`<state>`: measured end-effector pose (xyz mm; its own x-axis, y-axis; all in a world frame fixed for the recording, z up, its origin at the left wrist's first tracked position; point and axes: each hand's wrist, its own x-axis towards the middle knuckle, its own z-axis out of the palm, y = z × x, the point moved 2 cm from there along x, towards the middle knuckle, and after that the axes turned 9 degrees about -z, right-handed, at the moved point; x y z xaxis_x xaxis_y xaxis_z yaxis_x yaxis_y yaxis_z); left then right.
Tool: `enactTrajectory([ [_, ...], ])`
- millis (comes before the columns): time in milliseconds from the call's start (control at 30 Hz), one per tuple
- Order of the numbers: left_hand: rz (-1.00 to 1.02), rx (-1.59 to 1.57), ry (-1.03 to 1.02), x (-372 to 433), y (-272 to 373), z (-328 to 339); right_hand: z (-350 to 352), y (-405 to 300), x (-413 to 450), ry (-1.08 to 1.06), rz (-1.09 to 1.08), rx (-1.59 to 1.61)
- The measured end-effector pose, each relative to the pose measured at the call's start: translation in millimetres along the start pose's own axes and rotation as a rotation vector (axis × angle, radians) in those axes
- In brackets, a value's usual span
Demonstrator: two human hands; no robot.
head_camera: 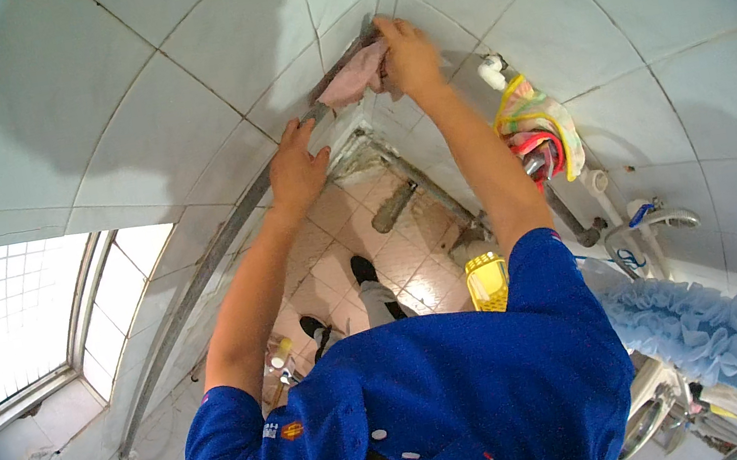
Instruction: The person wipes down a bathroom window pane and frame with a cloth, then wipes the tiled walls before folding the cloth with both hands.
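My right hand (412, 60) holds a pink cloth (354, 77) against the upper end of a long grey pipe (223, 234), close to the corner of the tiled walls. The cloth lies over the pipe and hangs loosely from my fingers. Lower along the same pipe rests my left hand (297, 172), its thumb apart from the fingers and no cloth in it. The pipe slants down along the left wall to its base. Part of it is hidden behind my left hand and the cloth.
A window (10, 319) opens in the left wall. On the right wall are a white fitting (492, 71), hanging cloths (543, 116) and a blue-handled valve (642, 214). A yellow plastic basket (487, 282) stands by my right arm; a lower pipe (430, 183) runs near the floor (325, 233).
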<state>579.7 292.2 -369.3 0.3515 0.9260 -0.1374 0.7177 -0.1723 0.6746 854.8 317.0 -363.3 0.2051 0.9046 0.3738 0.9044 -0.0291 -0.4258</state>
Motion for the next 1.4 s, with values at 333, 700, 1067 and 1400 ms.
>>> enactTrajectory([
  [333,0.072,0.097,-0.021,0,-10,4,35,-1,-15,0.008,-0.135,-0.109],
  [700,0.102,0.172,-0.064,-4,-1,-1,4,22,-106,0.105,0.051,-0.372],
  [1067,0.238,0.206,-0.051,4,-27,7,-58,49,-239,0.154,0.083,-0.607],
  [1400,0.222,0.27,-0.101,2,-15,-1,-135,84,-353,0.094,0.235,-0.72],
])
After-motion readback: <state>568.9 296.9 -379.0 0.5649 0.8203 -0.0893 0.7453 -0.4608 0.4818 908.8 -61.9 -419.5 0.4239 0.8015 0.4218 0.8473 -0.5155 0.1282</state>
